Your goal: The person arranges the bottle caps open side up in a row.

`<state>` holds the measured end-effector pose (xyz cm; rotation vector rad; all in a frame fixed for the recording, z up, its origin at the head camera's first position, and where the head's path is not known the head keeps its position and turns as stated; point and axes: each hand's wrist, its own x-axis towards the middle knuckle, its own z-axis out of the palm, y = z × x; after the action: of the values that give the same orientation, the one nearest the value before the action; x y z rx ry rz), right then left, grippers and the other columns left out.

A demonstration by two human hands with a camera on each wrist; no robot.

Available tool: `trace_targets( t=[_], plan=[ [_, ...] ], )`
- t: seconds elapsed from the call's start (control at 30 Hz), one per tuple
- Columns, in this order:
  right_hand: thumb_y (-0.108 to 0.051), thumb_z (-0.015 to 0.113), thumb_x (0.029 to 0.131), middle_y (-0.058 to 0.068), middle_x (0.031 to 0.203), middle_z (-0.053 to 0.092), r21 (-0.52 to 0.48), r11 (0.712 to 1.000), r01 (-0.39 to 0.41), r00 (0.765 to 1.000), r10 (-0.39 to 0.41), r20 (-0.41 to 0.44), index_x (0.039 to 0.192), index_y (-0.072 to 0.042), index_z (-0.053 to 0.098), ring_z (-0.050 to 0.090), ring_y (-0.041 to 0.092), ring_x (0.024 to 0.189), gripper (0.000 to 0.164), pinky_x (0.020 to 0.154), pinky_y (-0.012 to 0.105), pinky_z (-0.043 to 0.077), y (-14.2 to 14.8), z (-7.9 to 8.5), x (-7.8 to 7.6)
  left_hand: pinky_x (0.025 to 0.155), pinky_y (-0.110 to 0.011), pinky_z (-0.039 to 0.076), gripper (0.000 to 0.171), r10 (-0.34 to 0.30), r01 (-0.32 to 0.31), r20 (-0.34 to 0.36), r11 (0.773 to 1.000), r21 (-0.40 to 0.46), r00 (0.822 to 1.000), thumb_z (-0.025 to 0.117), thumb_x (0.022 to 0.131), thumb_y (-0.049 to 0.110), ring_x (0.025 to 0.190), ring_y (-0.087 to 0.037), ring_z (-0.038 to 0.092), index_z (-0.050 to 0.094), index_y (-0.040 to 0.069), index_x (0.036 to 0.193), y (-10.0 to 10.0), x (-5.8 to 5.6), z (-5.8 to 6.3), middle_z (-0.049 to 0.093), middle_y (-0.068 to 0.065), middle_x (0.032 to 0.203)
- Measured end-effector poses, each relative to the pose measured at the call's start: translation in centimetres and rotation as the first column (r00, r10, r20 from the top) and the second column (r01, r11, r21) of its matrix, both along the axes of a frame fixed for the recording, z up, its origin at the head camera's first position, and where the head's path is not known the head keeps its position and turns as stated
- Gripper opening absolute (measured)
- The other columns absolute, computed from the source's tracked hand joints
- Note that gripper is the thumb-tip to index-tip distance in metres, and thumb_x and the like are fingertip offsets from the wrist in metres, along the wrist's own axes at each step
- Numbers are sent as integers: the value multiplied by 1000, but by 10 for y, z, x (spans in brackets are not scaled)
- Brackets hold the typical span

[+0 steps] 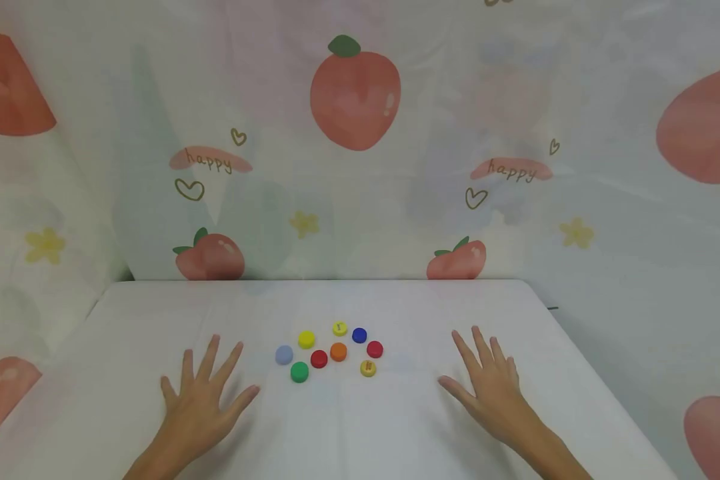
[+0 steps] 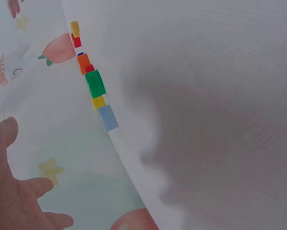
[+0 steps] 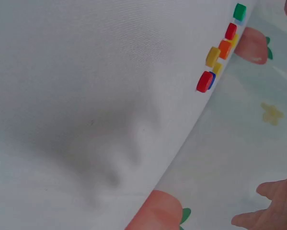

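Several round, coloured bottle caps lie in a loose cluster on the white table. At its left are a light blue cap (image 1: pixel 284 355), a green cap (image 1: pixel 299 372) and a yellow cap (image 1: pixel 307 339). A red cap (image 1: pixel 319 359) and an orange cap (image 1: pixel 339 352) sit in the middle. Farther right are a dark blue cap (image 1: pixel 359 335), another red cap (image 1: pixel 375 349), a marked yellow cap (image 1: pixel 339 328) and a gold cap (image 1: pixel 368 368). My left hand (image 1: pixel 199 407) hovers left of them, fingers spread. My right hand (image 1: pixel 492 393) hovers on the right, fingers extended, holding nothing.
The white table (image 1: pixel 336 433) ends at a straight back edge. Behind it hangs a pale curtain (image 1: pixel 360 200) printed with peaches, hearts and flowers, which also runs along both sides. Both hands cast soft shadows on the tabletop.
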<state>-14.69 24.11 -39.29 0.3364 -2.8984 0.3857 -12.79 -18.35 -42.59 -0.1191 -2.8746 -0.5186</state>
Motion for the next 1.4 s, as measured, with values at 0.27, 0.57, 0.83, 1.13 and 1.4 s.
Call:
trace_targets(
  t=[0.27,0.57,0.83,1.13,1.4],
  plan=[
    [-51,57,89,28,148,21,4,999,-44,999,44,-16,146,-10,31,17,57,130,75,92,75,19,-17,-6,-14,84,-82,0,78,14,-13,39,1000,-7,999,54,84,63,129,-60,8,35,19,146,4,-6,-1,16,-21,152],
    [-51,58,89,27,149,21,-9,998,-54,999,54,-8,147,-12,30,18,56,130,75,93,71,24,-28,-14,-22,86,-81,4,77,-1,1,20,1000,-14,1000,53,84,64,130,-57,11,36,21,146,11,-10,-5,18,-19,152],
    [-52,57,88,24,151,18,-38,997,-67,997,68,35,148,-14,29,15,55,131,76,85,73,30,-38,-20,-29,89,-80,6,75,-17,17,10,1000,10,1000,52,85,64,132,-54,12,38,22,145,21,-17,-8,22,-19,151],
    [-46,62,87,23,143,35,-42,994,-104,994,106,38,145,-11,36,27,50,129,73,88,67,35,-53,-24,-30,89,-80,8,73,-7,8,50,1000,-24,999,59,84,57,131,-53,16,42,19,143,31,-18,-7,27,-21,148],
    [-45,62,88,18,141,37,-67,994,-86,994,90,69,142,-11,42,35,39,125,66,92,56,41,-63,-25,-31,90,-77,16,71,9,-10,115,1000,2,993,57,85,57,130,-50,25,42,17,142,34,-20,-7,30,-23,146]
  ],
)
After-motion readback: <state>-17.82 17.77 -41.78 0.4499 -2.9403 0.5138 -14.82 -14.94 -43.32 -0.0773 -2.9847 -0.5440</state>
